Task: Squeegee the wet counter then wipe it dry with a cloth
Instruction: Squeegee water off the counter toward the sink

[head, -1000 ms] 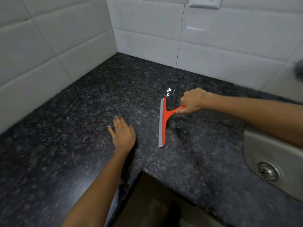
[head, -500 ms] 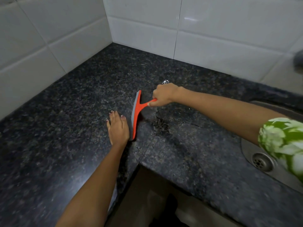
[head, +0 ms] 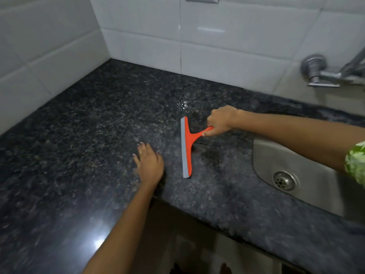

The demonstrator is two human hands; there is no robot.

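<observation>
Right hand (head: 221, 120) fingers clamped on squeegee (head: 186, 147) handle, blade on desk (head: 79, 135) mid-front; left hand (head: 150, 165) flat, fingers together, just beside blade

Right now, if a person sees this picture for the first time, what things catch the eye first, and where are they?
The orange squeegee stands out most: it lies mid-counter, its handle gripped by the right hand. The left hand rests flat on the dark counter just left of the blade. At the right edge sits a steel sink with its drain, and a tap is on the tiled wall above.
</observation>
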